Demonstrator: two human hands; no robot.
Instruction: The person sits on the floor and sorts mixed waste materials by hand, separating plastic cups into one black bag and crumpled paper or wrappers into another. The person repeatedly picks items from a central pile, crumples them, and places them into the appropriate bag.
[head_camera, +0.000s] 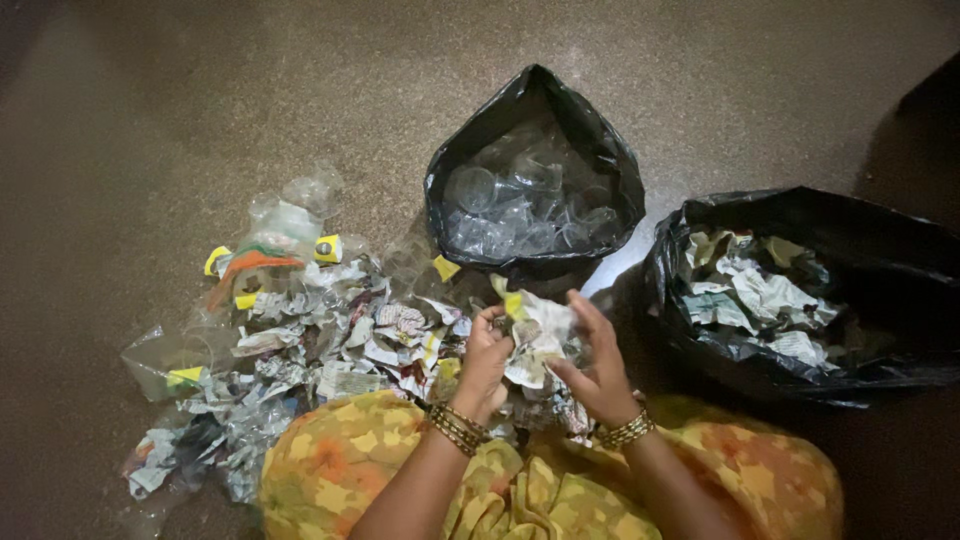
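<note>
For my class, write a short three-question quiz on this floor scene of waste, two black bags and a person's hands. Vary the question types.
1. True or false: the middle black bag holds clear plastic cups.
2. What lies in the right black bag? A) crumpled paper B) glass bottles C) cloth
3. What do the left hand and right hand hold between them?

Key
1. True.
2. A, crumpled paper.
3. A crumpled piece of printed paper, over the mixed pile on the floor.
</note>
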